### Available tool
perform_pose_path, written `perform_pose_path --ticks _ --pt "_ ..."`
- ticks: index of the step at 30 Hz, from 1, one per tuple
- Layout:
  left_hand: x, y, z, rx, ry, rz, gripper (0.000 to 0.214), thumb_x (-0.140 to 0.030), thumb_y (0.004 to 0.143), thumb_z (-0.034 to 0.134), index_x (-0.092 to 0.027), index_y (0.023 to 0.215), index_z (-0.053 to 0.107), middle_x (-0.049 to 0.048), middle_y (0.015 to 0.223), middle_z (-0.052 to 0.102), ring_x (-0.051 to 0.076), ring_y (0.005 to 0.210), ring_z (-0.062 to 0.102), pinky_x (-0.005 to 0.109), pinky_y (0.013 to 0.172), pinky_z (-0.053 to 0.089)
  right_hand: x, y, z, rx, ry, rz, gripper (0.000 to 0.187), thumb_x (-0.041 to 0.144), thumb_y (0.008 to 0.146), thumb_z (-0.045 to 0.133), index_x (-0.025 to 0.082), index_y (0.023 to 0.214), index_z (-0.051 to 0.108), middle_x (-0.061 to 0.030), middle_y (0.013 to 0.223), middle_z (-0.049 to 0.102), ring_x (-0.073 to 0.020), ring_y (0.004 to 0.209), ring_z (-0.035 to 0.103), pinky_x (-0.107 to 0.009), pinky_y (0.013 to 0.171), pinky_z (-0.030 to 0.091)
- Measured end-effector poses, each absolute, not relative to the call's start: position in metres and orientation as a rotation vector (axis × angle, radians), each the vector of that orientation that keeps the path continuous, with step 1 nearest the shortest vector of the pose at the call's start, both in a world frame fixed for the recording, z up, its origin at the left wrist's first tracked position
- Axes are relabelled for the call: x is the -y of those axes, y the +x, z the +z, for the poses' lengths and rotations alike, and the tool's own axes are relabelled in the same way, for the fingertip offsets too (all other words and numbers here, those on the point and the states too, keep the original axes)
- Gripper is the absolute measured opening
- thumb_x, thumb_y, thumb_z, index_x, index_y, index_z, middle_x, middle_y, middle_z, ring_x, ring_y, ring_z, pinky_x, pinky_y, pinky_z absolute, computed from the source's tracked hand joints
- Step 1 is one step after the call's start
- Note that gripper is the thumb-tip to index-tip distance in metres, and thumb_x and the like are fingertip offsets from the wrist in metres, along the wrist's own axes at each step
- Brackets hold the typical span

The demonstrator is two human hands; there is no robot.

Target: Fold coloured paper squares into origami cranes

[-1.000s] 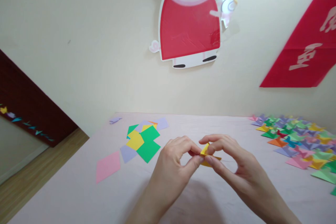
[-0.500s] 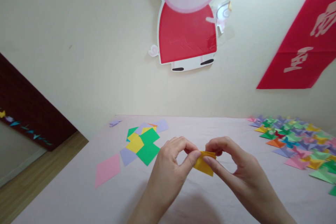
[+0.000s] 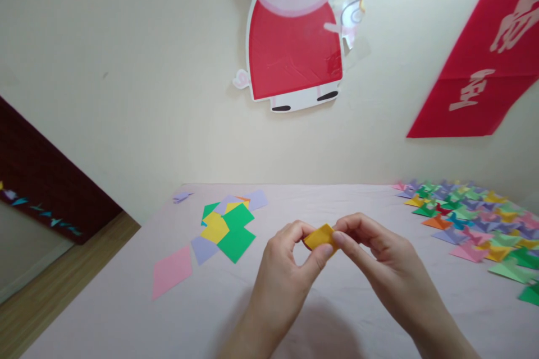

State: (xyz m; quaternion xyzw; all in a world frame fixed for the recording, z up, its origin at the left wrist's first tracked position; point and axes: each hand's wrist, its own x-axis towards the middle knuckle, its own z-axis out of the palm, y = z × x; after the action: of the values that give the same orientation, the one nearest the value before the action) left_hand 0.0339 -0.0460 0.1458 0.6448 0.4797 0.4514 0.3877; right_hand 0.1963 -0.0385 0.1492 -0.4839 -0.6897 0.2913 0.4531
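Observation:
A small folded piece of orange-yellow paper [image 3: 320,236] is held above the pale pink table [image 3: 126,314], pinched from both sides. My left hand [image 3: 283,275] grips its left edge between thumb and forefinger. My right hand [image 3: 374,258] pinches its right edge, fingers curled over the top. Both hands hover at the middle of the table, a little above its surface.
Loose flat paper squares [image 3: 229,224] in green, yellow, lilac and orange lie to the left, with a pink square [image 3: 172,270] nearer the table's edge. Several folded coloured paper pieces [image 3: 475,219] cover the right side. A cartoon cutout [image 3: 295,39] and red banner [image 3: 475,78] hang on the wall.
The folded paper has been turned in my fingers, from hanging down as a flap to a small flat diamond facing up. Both hands have stayed near the same spot.

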Motion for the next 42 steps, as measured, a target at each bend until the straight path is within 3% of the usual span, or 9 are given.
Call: perform_pose_path --ticks 6,11,17,22,24,28,32,36,42 --pt "0.046 0.034 0.144 -1.288 1.637 1.141 0.014 -0.028 0.089 0.059 -0.021 0.078 0.059 -0.0044 0.076 0.061 0.014 0.075 0.056 0.023 0.071 0.039 0.032 0.196 0.144 1.683 -1.159 0.763 0.021 0.038 0.090 0.053 0.022 0.079 0.060 -0.0004 0.077 0.065 -0.0171 0.073 0.061 -0.028 0.068 0.049" --pt "0.044 0.037 0.143 -1.369 1.755 1.014 0.013 -0.028 0.090 0.057 -0.020 0.079 0.061 -0.0028 0.077 0.064 0.016 0.076 0.056 0.025 0.070 0.038 0.029 0.195 0.140 1.706 -1.164 0.842 0.021 0.042 0.084 0.062 0.022 0.077 0.063 0.0008 0.073 0.062 -0.0167 0.072 0.056 -0.028 0.070 0.045" --pt "0.042 0.037 0.128 -1.415 1.758 0.934 0.019 -0.028 0.090 0.055 -0.020 0.072 0.055 -0.0028 0.072 0.061 0.015 0.069 0.055 0.025 0.065 0.037 0.011 0.198 0.111 1.401 -1.141 1.153 0.030 0.049 0.079 0.067 0.019 0.074 0.063 -0.0004 0.069 0.062 -0.0158 0.066 0.056 -0.027 0.061 0.044" --pt "0.045 0.023 0.086 -1.651 1.985 0.643 0.014 -0.016 0.089 0.053 -0.020 0.076 0.058 -0.0004 0.076 0.065 0.019 0.074 0.058 0.031 0.071 0.040 -0.015 0.202 0.057 1.450 -1.318 1.141 0.025 0.044 0.075 0.065 0.019 0.075 0.059 0.0023 0.062 0.058 -0.0142 0.058 0.053 -0.025 0.055 0.040" --pt "0.045 0.019 0.067 -1.667 2.214 0.640 0.010 -0.012 0.089 0.053 -0.019 0.091 0.060 0.0030 0.095 0.067 0.022 0.090 0.059 0.036 0.081 0.041 -0.017 0.200 0.036 1.661 -1.386 1.036 0.019 0.039 0.082 0.055 0.020 0.078 0.057 0.0024 0.062 0.058 -0.0152 0.058 0.054 -0.026 0.054 0.041" --pt "0.040 0.017 0.040 -1.355 2.611 0.511 0.034 -0.019 0.091 0.058 -0.018 0.124 0.051 0.0082 0.138 0.053 0.024 0.129 0.043 0.041 0.103 0.035 -0.015 0.197 0.012 1.897 -1.433 0.799 0.010 0.028 0.082 0.054 0.022 0.077 0.060 -0.0025 0.071 0.063 -0.0217 0.076 0.057 -0.033 0.069 0.044" --pt "0.033 0.015 0.027 -1.241 2.711 0.384 0.034 -0.029 0.095 0.056 -0.018 0.126 0.050 0.0072 0.140 0.053 0.022 0.132 0.041 0.040 0.105 0.033 -0.020 0.203 0.004 1.982 -1.440 0.632 0.009 0.024 0.083 0.056 0.023 0.077 0.063 -0.0060 0.086 0.064 -0.0251 0.087 0.051 -0.039 0.082 0.039" --pt "0.032 0.013 0.024 -1.246 2.722 0.361 0.029 -0.031 0.095 0.056 -0.020 0.122 0.053 0.0066 0.141 0.053 0.023 0.134 0.040 0.041 0.105 0.034 -0.028 0.209 -0.003 2.077 -1.503 0.343 0.011 0.025 0.086 0.055 0.023 0.080 0.064 -0.0062 0.090 0.063 -0.0252 0.087 0.050 -0.039 0.080 0.038" --pt "0.032 0.010 0.024 -1.254 2.733 0.332 0.024 -0.033 0.094 0.057 -0.023 0.117 0.056 0.0066 0.145 0.048 0.026 0.136 0.037 0.045 0.104 0.034 -0.024 0.203 -0.005 2.079 -1.603 0.251 0.015 0.037 0.080 0.065 0.024 0.084 0.061 -0.0064 0.095 0.061 -0.0272 0.090 0.050 -0.039 0.078 0.038"
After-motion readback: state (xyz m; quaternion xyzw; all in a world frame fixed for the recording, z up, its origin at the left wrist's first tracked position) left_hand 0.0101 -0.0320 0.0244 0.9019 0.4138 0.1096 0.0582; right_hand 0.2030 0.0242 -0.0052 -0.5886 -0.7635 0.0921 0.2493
